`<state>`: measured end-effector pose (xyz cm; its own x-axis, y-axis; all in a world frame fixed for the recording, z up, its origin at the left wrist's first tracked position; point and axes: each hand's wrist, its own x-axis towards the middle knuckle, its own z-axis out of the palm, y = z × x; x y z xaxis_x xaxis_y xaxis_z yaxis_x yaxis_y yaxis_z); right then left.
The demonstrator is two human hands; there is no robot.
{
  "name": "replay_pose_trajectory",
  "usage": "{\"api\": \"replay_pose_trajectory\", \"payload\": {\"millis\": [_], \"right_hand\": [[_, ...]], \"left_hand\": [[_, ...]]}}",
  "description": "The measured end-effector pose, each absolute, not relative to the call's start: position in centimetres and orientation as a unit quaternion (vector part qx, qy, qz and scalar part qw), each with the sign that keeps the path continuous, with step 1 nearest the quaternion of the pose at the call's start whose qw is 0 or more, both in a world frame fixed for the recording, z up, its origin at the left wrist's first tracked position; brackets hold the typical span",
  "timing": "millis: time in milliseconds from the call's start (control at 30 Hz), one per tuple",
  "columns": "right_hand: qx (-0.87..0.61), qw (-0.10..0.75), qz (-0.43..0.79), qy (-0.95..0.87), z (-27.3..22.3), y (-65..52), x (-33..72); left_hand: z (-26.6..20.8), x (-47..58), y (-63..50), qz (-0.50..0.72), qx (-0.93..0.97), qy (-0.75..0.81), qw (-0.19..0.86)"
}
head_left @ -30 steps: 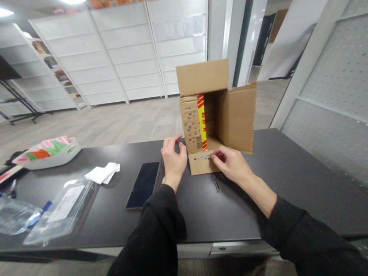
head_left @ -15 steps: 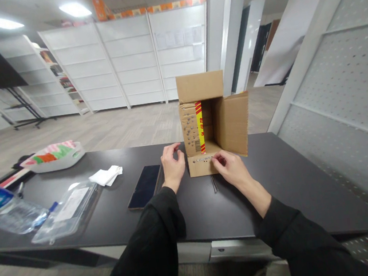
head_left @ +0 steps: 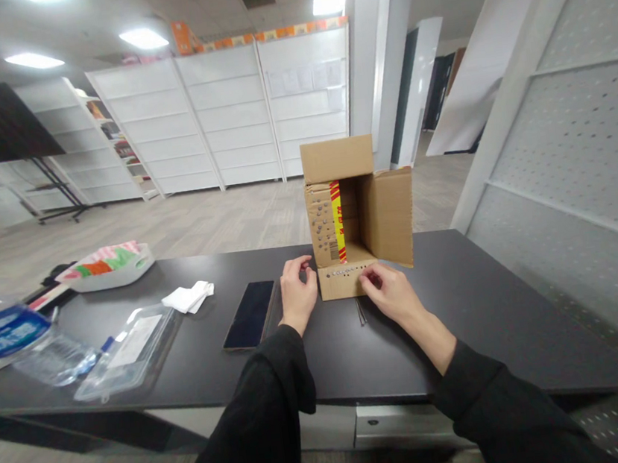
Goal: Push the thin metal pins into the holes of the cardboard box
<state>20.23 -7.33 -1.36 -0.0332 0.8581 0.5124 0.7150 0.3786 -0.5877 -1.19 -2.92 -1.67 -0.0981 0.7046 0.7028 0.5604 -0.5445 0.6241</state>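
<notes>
An open cardboard box [head_left: 395, 213] stands with its opening toward me, its flaps spread. Small round metal heads dot the left flap, and a row of metal heads and dark holes runs along the bottom flap [head_left: 338, 288]. My right hand [head_left: 393, 295] is at the right end of that bottom flap, thumb and forefinger pinched together; whatever is between them is hidden. Beside the box's left side, my left hand [head_left: 298, 293] has curved fingers with a gap to the thumb, holding nothing visible. Thin metal pins [head_left: 360, 312], perhaps nails or screws, lie below the flap.
Left of my left hand lies a dark phone [head_left: 250, 315]. Farther left are folded white tissue [head_left: 189, 297], a clear plastic case [head_left: 129, 351], a water bottle [head_left: 23, 334] and a white tray [head_left: 106, 277] with colourful contents. A perforated panel [head_left: 584, 175] stands along the right.
The view has tilted up slightly. My right hand has shifted a little down and right along the bottom flap, uncovering more dark holes. My left hand stays beside the box.
</notes>
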Motion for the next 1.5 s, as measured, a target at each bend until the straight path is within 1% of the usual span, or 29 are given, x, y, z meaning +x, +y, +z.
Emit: {"api": "replay_pose_trajectory", "payload": {"millis": [333, 633, 1000, 1233, 1500], "right_hand": [[-0.539, 0.419, 0.077, -0.727, -1.9, -8.7, 20.4], [-0.505, 0.415, 0.086, -0.752, -2.3, -9.7, 20.4], [-0.493, 0.348, 0.121, -0.788, -1.8, -10.9, 20.1], [-0.482, 0.312, 0.113, -0.811, -1.4, -11.3, 20.0], [-0.496, 0.273, 0.100, -0.818, -1.1, -11.9, 19.7]], "left_hand": [[-2.1, -1.3, -3.9, 0.539, 0.692, 0.475, 0.078], [-1.9, -1.0, -5.4, 0.473, 0.731, 0.487, 0.073], [-1.4, -0.4, -7.1, 0.371, 0.792, 0.485, 0.010], [-1.4, -0.1, -7.3, 0.359, 0.801, 0.480, -0.013], [-1.7, 0.1, -7.0, 0.357, 0.797, 0.487, -0.013]]}}
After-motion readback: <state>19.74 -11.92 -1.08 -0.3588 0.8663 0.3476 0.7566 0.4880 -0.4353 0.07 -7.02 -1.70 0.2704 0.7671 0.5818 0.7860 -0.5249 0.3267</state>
